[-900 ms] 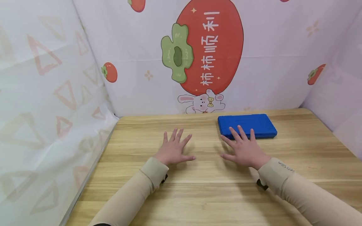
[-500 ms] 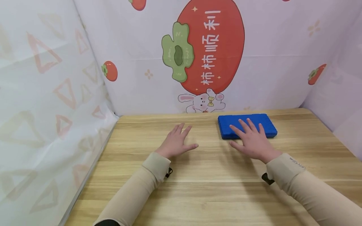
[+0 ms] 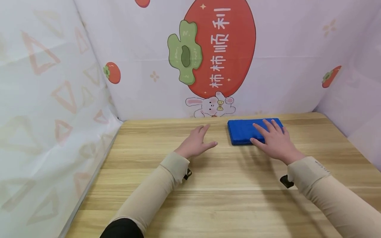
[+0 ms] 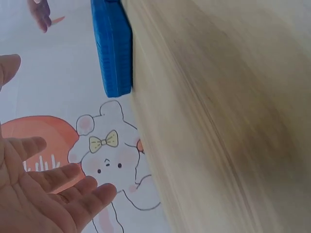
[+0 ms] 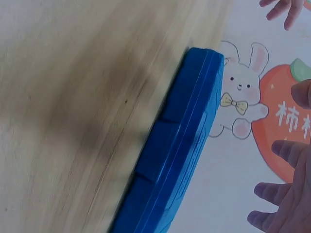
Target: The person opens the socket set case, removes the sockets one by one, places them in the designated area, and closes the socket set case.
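A flat blue plastic case (image 3: pixel 241 131) lies at the back right of the wooden table, its long side facing the front. In the head view my right hand (image 3: pixel 275 140) overlaps the case's right part, fingers spread and holding nothing. The right wrist view shows the case's side (image 5: pixel 165 145) with a latch-like panel, and the fingers apart from it. My left hand (image 3: pixel 194 142) hovers over the table left of the case, thumb out and fingers extended. In the left wrist view that hand (image 4: pixel 43 194) is empty, and the case's end (image 4: pixel 114 48) shows beyond it.
The wooden table (image 3: pixel 214 205) ends at a white cloth backdrop (image 3: pixel 143 96) printed with a large persimmon and a rabbit. A white cloth (image 3: pixel 44 132) with triangle prints hangs along the left edge. Another pale cloth (image 3: pixel 363 99) stands at the right.
My right hand has moved right and a little farther away, over the case. My left hand has moved right and away, turning more sideways. The case stays on the table.
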The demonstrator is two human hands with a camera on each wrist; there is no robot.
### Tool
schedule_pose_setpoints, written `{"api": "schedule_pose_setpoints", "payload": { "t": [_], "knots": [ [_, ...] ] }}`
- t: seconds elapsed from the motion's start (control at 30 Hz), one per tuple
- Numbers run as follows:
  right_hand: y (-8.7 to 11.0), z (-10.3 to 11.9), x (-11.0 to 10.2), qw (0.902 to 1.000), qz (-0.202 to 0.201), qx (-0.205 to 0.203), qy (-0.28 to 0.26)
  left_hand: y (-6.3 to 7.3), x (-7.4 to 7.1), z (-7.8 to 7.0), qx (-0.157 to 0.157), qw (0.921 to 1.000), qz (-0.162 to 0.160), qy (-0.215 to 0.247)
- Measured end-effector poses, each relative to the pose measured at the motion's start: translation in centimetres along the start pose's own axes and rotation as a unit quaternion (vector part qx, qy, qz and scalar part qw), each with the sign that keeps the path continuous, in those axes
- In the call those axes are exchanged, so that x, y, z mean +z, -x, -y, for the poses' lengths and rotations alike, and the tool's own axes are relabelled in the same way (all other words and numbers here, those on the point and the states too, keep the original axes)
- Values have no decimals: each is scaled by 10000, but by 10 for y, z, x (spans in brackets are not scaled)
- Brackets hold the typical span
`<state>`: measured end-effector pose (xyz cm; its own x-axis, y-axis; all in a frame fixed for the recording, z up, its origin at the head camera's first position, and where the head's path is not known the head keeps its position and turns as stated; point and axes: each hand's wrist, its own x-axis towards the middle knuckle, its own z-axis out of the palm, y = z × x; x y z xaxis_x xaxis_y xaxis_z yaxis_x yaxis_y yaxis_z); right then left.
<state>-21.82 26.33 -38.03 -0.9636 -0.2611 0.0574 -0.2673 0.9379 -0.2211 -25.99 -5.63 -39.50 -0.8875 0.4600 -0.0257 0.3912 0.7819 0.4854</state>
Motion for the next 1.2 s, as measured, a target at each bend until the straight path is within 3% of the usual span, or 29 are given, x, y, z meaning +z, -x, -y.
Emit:
{"api": "schedule_pose_setpoints", "payload": {
  "t": [0.37, 0.57, 0.67, 0.87, 0.97, 1.17, 1.2],
  "knots": [
    [-3, -32, -3, 9961, -170, 434, -750, -29, 8, -16, -260, 9956, -108, 895],
    [-3, -53, -6, 9841, 0, 925, -1516, -43, 12, -24, -388, 9851, -83, 1672],
    [-1, -63, -6, 9737, -94, 1157, -1959, -48, 16, -29, -581, 9727, 38, 2244],
    [3, -78, -1, 9395, -204, 1641, -2999, -58, 30, -34, -1015, 9345, 200, 3407],
    [4, -82, 1, 9204, -153, 1929, -3397, -65, 37, -33, -1224, 9223, 147, 3662],
    [5, -88, 9, 8933, -211, 2352, -3824, -76, 51, -33, -1476, 8974, 106, 4157],
    [5, -89, 12, 8863, -237, 2426, -3939, -76, 52, -33, -1509, 8898, 142, 4305]
  ]
}}
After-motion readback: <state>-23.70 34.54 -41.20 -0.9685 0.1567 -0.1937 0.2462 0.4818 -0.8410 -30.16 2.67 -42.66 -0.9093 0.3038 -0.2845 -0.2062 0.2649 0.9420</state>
